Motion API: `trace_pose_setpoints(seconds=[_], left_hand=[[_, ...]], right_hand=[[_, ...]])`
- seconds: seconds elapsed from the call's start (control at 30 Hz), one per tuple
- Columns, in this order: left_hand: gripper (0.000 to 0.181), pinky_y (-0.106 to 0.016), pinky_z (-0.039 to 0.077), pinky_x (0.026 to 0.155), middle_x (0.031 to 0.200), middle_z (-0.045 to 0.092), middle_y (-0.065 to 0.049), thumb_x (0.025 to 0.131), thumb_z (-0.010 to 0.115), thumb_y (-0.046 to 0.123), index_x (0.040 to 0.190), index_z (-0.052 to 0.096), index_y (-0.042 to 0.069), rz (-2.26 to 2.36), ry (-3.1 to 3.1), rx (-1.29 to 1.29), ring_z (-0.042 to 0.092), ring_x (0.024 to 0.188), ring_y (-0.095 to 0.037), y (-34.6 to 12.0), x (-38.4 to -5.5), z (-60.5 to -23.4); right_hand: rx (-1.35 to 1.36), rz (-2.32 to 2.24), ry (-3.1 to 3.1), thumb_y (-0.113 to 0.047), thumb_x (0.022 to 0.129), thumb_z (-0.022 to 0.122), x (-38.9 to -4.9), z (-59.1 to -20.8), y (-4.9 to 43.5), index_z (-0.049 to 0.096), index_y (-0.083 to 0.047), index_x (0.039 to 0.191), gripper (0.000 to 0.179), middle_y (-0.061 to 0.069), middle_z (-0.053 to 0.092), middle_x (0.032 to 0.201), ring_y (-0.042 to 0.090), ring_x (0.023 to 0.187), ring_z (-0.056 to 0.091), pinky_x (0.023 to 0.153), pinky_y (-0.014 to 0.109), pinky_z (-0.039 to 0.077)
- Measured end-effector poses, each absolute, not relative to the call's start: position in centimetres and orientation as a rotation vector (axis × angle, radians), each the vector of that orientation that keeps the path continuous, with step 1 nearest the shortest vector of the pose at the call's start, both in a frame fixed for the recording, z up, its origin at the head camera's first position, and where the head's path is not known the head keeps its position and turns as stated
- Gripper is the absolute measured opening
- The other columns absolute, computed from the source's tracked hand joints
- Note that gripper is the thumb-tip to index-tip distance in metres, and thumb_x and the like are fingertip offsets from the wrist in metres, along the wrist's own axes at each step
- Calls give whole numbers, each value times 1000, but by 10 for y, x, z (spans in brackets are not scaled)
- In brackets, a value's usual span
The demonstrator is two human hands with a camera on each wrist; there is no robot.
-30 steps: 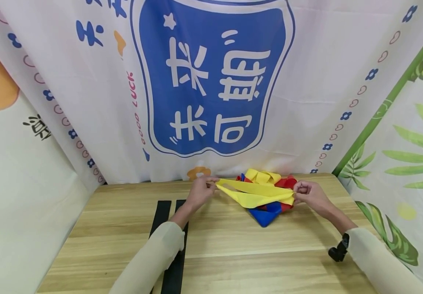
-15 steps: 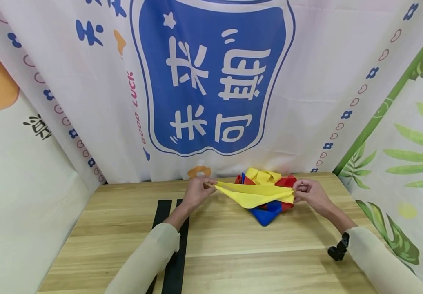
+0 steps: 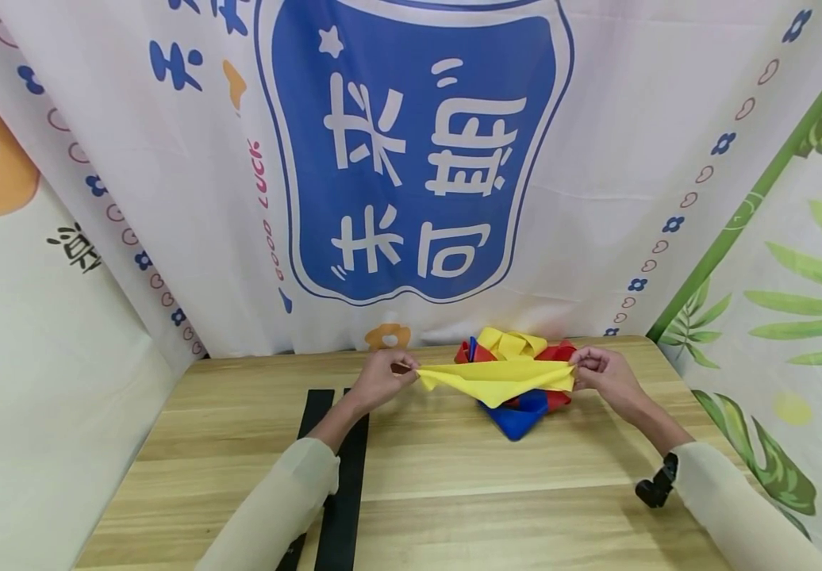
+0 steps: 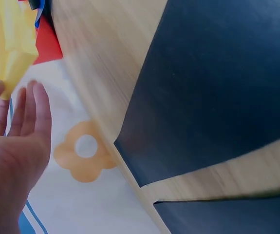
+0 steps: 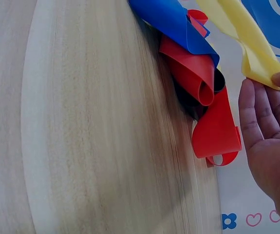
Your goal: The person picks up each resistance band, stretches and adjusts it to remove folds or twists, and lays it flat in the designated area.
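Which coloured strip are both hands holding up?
The flat yellow strip spanning from left hand to right hand; the red strips, blue strip and yellow loops lie bunched nearby, unheld.

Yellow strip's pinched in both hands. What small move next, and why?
I'd probably ease the left hand outward, away from the right hand, to tighten the long, pliable yellow strip: its lower edge droops between them and the material looks creased.

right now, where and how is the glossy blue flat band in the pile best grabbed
Probably by its pointed corner, pinched from the person's side: that part of the blue band juts toward them, uncovered by the smooth yellow flat band the left hand and right hand hold.
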State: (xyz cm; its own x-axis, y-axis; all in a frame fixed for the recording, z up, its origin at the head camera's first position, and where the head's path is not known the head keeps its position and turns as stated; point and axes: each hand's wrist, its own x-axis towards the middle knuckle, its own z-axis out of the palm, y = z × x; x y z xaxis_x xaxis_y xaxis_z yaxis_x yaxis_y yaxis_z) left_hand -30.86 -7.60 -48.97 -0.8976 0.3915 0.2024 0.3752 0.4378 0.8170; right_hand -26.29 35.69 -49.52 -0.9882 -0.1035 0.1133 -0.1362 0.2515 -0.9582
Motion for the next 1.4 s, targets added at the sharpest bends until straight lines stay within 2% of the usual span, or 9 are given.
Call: trace_pose_setpoints(seconds=[0.1, 0.17, 0.37, 0.57, 0.8, 0.97, 1.1, 1.27, 1.4], left_hand=[[6, -43, 64, 83, 105, 73, -13, 98, 69, 2, 98, 75, 1, 1551, 2507, 727, 74, 96, -35, -79, -307, -490], [8, -49, 64, 84, 107, 71, -16, 99, 67, 3, 98, 73, -1, 1574, 2429, 732, 73, 96, -36, -81, -306, -490], [11, -55, 62, 90, 119, 69, -19, 102, 64, 7, 97, 69, -2, 1599, 2302, 732, 73, 97, -24, -85, -301, -488], [15, -58, 62, 89, 125, 69, -19, 103, 63, 9, 94, 69, 0, 1590, 2294, 759, 72, 101, -25, -93, -298, -489], [15, -60, 61, 88, 117, 70, -16, 103, 65, 11, 93, 69, 1, 1600, 2306, 745, 72, 94, -22, -97, -296, -489], [14, -65, 59, 89, 101, 65, -13, 103, 68, 11, 98, 66, -2, 1695, 2213, 669, 71, 88, -22, -98, -295, -491], [15, -63, 60, 87, 100, 63, -12, 103, 69, 12, 101, 63, -2, 1727, 2186, 612, 70, 90, -22, -99, -296, -492], [13, -59, 62, 85, 99, 64, -12, 103, 69, 11, 103, 64, -1, 1704, 2196, 611, 71, 89, -23, -100, -296, -492], [13, -59, 62, 85, 97, 64, -11, 103, 70, 10, 107, 65, -2, 1690, 2171, 618, 72, 85, -26, -105, -298, -492]], right_hand=[[210, 1884, -2470, 6, 98, 58, -263, -495, 357, 58, 17, 114, 20, 1, 73, 92, 13, 81, 72, 75, 34, 65], [201, 1881, -2473, 5, 98, 58, -263, -496, 356, 58, 16, 115, 20, 1, 72, 92, 13, 82, 71, 75, 34, 65], [184, 1922, -2466, 4, 101, 56, -263, -499, 355, 58, 16, 118, 21, 0, 71, 94, 12, 84, 70, 76, 33, 64], [159, 1958, -2480, 4, 102, 56, -262, -500, 354, 57, 15, 121, 23, 2, 71, 95, 14, 82, 69, 76, 32, 64], [180, 1917, -2518, 1, 103, 58, -260, -501, 353, 58, 14, 124, 24, 7, 71, 97, 15, 81, 69, 78, 39, 65], [202, 1927, -2506, 0, 104, 59, -260, -502, 352, 58, 13, 124, 24, 5, 73, 96, 14, 80, 70, 77, 39, 65], [222, 1939, -2504, -2, 105, 60, -259, -503, 351, 59, 14, 124, 25, 3, 71, 96, 15, 80, 68, 77, 36, 64], [252, 1971, -2486, 1, 104, 59, -260, -503, 352, 59, 17, 117, 20, 0, 71, 96, 14, 79, 68, 76, 34, 64], [272, 2013, -2481, 6, 101, 54, -261, -503, 353, 59, 14, 109, 13, -1, 70, 99, 13, 82, 68, 75, 33, 64]])
